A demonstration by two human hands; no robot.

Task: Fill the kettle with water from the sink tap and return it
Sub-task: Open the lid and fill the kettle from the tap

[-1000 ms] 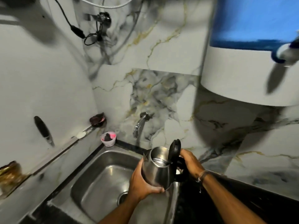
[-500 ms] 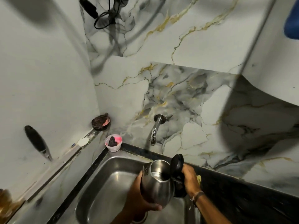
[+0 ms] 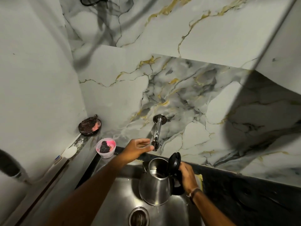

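Kettle (image 3: 154,181) sits low over the steel sink (image 3: 114,201), lid (image 3: 175,160) flipped up, mouth open just below and in front of the tap (image 3: 156,136). Your right hand (image 3: 187,176) is wrapped around the black handle and carries the whole weight. Your left hand (image 3: 138,146) is loosely spread, fingers reaching at the tap's lower end and touching or nearly touching it; you grip nothing with it yet.

No water is running that you can see, so the filling looks not yet begun. The risk lies in alignment: the kettle's mouth appears to be a little toward you from the spout, and a stream could hit the rim or the raised lid and splash across the dark table (image 3: 244,193) to your right. Opening the tap hard would worsen that. A one-handed hold on a kettle growing heavier may also tip it, so keep the wrist firm. The pink cup (image 3: 105,148) near the left corner stands close to your forearm; a careless sweep back could knock it.
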